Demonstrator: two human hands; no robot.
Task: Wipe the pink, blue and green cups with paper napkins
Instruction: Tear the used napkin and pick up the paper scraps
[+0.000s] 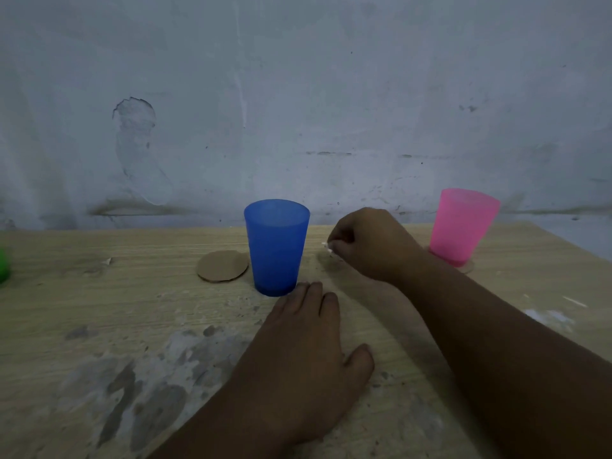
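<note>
Cardboard disc (222, 266) beside blue cup (276, 246); left hand (308, 352) flat (right hand (371, 243) tight on white scrap (328, 245))

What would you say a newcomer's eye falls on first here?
The upright blue cup at the middle of the table stands out first, then the pink cup upright on a cardboard disc at the far right. Between them the right hand pinches a white scrap, while the left hand lies flat in front of the blue cup.
</note>
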